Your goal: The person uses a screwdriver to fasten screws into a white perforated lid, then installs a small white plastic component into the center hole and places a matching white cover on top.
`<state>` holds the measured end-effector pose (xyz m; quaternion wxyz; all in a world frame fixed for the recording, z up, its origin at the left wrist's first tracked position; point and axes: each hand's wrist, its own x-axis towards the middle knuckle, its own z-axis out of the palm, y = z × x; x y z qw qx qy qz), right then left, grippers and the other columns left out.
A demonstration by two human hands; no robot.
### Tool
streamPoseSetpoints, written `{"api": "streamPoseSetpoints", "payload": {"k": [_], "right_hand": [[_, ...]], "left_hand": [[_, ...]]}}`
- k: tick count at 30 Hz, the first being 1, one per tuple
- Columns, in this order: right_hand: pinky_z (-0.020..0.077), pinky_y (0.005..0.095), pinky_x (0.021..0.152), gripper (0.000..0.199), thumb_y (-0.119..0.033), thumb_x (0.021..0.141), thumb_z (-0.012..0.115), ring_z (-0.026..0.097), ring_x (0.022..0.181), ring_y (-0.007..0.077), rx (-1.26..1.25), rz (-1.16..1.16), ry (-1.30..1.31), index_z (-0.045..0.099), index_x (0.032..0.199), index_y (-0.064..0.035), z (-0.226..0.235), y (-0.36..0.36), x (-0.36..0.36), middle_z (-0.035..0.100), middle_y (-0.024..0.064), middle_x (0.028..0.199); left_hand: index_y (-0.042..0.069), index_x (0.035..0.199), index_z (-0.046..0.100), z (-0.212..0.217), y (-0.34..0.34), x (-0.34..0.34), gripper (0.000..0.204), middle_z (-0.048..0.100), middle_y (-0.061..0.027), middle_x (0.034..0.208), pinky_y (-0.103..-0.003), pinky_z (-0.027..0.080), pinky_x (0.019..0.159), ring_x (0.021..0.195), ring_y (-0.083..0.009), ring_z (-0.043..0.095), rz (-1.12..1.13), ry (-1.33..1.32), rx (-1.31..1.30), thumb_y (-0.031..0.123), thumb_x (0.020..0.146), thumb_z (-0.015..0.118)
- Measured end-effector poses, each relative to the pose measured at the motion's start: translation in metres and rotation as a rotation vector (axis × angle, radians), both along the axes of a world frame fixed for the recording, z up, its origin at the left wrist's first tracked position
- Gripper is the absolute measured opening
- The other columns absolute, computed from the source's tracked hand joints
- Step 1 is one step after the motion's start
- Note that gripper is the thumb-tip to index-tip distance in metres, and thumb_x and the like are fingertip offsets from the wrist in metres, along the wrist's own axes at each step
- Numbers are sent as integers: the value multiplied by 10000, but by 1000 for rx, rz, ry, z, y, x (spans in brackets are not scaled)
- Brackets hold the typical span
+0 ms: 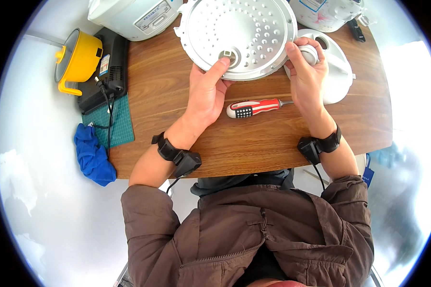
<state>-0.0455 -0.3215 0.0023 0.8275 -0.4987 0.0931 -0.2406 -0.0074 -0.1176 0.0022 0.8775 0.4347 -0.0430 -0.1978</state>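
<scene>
At the far middle of the table, my left hand (207, 95) grips a round, silvery rice cooker lid (244, 26) covered in small dimples. Its thumb presses beside a small round opening near the lid's near edge, and the other fingers go underneath. Between the thumb and fingers of my right hand (307, 79) is a small white round cap (310, 55), just right of the lid's rim. Behind that hand lies a smooth white plastic cover (337, 76) with a dark round hole. A screwdriver (254, 108) with a red, white and black handle rests between my forearms, its tip hidden behind my right hand.
A white rice cooker (129, 19) stands at the back left, and another white appliance body (321, 14) at the back right. Leftward are a yellow pot (84, 57), a black device (112, 76), a green cutting mat (123, 126) and a blue cloth (93, 155) over the edge.
</scene>
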Motion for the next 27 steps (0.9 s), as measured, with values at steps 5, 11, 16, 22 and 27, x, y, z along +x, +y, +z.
{"api": "streamPoseSetpoints", "payload": {"k": [5, 11, 16, 22, 27], "right_hand": [[511, 200, 778, 225, -64, 905, 813, 619, 886, 44, -174, -11, -78, 654, 1063, -47, -6, -4, -2, 687, 6, 1013], [516, 209, 822, 245, -73, 884, 837, 620, 919, 55, -338, -67, -167, 661, 1052, -44, -4, -1, -3, 693, 8, 1019], [519, 217, 825, 252, -63, 865, 851, 616, 903, 50, -504, -71, -197, 664, 1033, -48, -6, -4, -5, 700, -2, 987], [526, 208, 798, 270, -24, 846, 856, 623, 860, 45, -536, -69, -238, 661, 1031, -48, -6, -3, -9, 706, 9, 989], [552, 229, 791, 319, 19, 815, 864, 665, 882, 72, -596, -90, -329, 629, 1023, -35, -2, -4, -14, 739, 86, 1091]], "left_hand": [[52, 1432, 457, -5, 4, 6, 543, 591, -76, 1377, -416, 487, 1074, 1242, -199, 590, 51, -53, 48, 98, 945, 693], [42, 1377, 490, -6, 6, 7, 466, 611, -53, 1298, -402, 495, 1040, 1173, -172, 602, 93, -99, 80, 57, 945, 665], [34, 1327, 527, -8, 5, 10, 388, 632, -53, 1242, -390, 522, 993, 1128, -174, 621, 134, -162, 77, 24, 958, 646], [20, 1297, 553, -12, 8, 12, 344, 643, -57, 1214, -393, 532, 995, 1105, -185, 630, 155, -196, 51, 10, 969, 653], [8, 1321, 546, -9, 4, 12, 359, 636, -67, 1245, -396, 524, 1017, 1124, -188, 626, 142, -230, 3, 4, 977, 645]]}}
